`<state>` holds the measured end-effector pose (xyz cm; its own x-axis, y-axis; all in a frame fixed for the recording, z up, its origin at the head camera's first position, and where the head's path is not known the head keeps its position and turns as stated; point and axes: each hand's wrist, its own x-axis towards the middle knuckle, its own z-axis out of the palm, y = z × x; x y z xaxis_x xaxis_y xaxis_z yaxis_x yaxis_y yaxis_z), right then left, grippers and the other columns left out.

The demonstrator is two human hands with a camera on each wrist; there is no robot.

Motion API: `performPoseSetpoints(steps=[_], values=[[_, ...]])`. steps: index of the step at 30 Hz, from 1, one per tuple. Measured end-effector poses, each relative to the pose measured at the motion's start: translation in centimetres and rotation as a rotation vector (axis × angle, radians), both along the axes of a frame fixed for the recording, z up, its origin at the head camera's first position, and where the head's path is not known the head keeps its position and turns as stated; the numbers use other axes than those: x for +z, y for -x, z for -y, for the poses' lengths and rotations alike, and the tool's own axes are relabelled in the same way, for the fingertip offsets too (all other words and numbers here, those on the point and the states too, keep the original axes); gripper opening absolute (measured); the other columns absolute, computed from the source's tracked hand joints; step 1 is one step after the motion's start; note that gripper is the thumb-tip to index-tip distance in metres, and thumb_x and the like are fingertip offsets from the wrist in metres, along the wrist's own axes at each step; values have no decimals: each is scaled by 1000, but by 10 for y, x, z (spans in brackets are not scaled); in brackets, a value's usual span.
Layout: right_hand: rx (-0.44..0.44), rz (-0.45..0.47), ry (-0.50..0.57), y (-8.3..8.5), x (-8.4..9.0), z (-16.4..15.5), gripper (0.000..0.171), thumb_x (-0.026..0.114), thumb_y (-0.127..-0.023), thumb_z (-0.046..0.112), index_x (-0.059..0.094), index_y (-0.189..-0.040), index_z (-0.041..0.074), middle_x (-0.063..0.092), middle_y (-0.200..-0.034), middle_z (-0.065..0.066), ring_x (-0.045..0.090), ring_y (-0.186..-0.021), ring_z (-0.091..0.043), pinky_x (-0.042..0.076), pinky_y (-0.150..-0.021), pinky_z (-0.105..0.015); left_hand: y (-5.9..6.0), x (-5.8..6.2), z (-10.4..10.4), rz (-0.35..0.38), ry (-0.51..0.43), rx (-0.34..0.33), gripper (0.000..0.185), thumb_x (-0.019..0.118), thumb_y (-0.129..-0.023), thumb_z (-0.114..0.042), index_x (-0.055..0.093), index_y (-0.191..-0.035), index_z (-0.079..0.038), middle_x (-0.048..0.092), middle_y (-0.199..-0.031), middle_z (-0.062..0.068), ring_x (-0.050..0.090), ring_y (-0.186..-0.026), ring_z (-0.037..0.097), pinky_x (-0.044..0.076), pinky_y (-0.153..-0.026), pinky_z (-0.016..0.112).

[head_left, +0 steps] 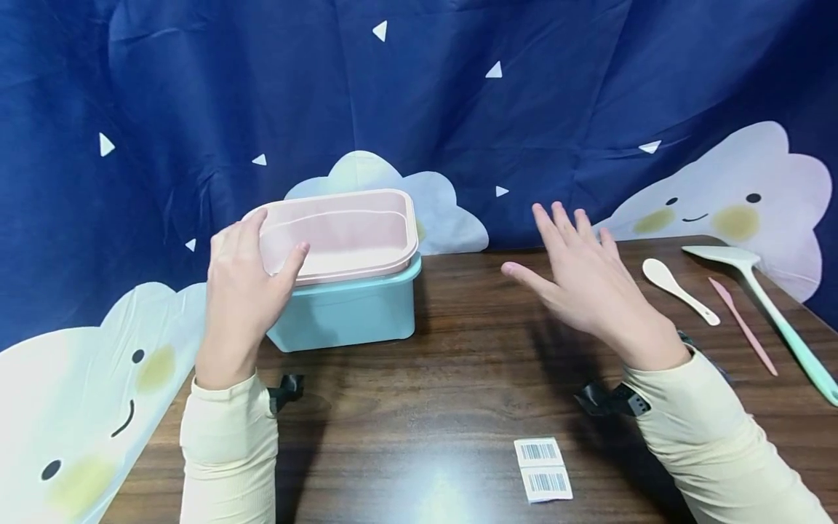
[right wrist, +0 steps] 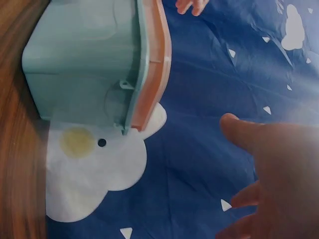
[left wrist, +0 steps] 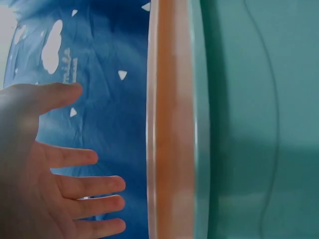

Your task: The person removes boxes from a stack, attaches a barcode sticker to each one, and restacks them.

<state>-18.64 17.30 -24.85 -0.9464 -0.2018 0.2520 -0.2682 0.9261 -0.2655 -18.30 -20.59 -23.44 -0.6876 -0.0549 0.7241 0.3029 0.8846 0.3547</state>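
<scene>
Firstly, a dark blue curtain [head_left: 445,102] with white triangles and smiling clouds hung along the back edge of the table [head_left: 452,371]. At the left, the person's left hand [head_left: 238,291] was over the left end of a pink plastic bin [head_left: 340,224]; its fingers were straight and its thumb stood apart from them. Whether this hand touched the rim, I could not tell. The pink bin sat inside a light teal bin [head_left: 347,316], which stood near the back left corner of the table. To the right, a paper label [head_left: 542,469] with two barcodes lay toward the front. Next, the right hand [head_left: 583,284] was raised near the back edge, with the fingers spread and the thumb apart. Beyond it, toward the right edge, lay a white spoon [head_left: 681,294], a pink knife [head_left: 745,327] and a spatula [head_left: 780,318] with a mint handle.
</scene>
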Motion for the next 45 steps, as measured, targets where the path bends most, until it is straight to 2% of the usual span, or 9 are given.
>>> performPoseSetpoints(steps=[7, 12, 15, 21, 27, 34, 41, 45], values=[[53, -68, -21, 7, 3, 17, 94, 46, -96, 70, 16, -162, 11, 25, -161, -30, 23, -150, -47, 16, -118, -68, 0, 3, 10, -9, -58, 98, 57, 71, -92, -37, 62, -130, 4, 64, -122, 32, 53, -116, 49, 40, -100, 58], [108, -143, -28, 16, 5, 33, 88, 53, -97, 63, 25, -160, 8, 41, -154, -28, 38, -144, -44, 26, -118, -61, 1, 3, 23, 33, -88, 144, 60, 70, -91, -41, 62, -131, 4, 63, -126, 32, 51, -118, 50, 39, -100, 59], [136, -162, -38, 23, 6, 46, 87, 56, -97, 60, 29, -158, 5, 47, -149, -28, 44, -139, -43, 30, -116, -59, 1, 2, 33, 83, -96, 180, 62, 68, -92, -42, 60, -133, 4, 61, -128, 33, 49, -120, 52, 36, -103, 59], [179, -137, -73, 31, 8, 68, 86, 54, -96, 62, 31, -158, 6, 51, -144, -25, 49, -133, -42, 33, -114, -58, 3, 2, 46, 211, -145, 249, 63, 59, -96, -42, 56, -138, 5, 59, -130, 35, 45, -125, 53, 32, -107, 58], [214, -111, -30, 37, 5, 83, 84, 56, -95, 62, 34, -156, 10, 51, -145, -22, 52, -130, -39, 45, -103, -58, 7, -1, 56, 336, -186, 283, 70, 50, -99, -49, 48, -146, 3, 54, -137, 35, 43, -131, 53, 30, -111, 58], [247, -95, 42, 42, 2, 98, 81, 57, -95, 62, 38, -155, 12, 54, -144, -16, 52, -132, -31, 48, -103, -53, 13, -7, 66, 293, -196, 284, 63, 55, -97, -41, 53, -140, 6, 60, -129, 35, 50, -125, 52, 36, -108, 59], [316, -108, 148, 45, 0, 112, 71, 63, -95, 54, 46, -148, 10, 63, -131, -10, 61, -117, -24, 51, -98, -42, 16, -12, 77, 337, -231, 307, 62, 49, -100, -43, 52, -142, 3, 64, -125, 32, 54, -125, 49, 39, -107, 57], [319, -106, 171, 47, -4, 117, 67, 65, -95, 50, 50, -144, 9, 65, -127, -9, 62, -113, -23, 51, -96, -42, 16, -14, 78, 355, -233, 310, 55, 48, -99, -35, 55, -140, 2, 67, -120, 30, 57, -122, 48, 41, -104, 56]])
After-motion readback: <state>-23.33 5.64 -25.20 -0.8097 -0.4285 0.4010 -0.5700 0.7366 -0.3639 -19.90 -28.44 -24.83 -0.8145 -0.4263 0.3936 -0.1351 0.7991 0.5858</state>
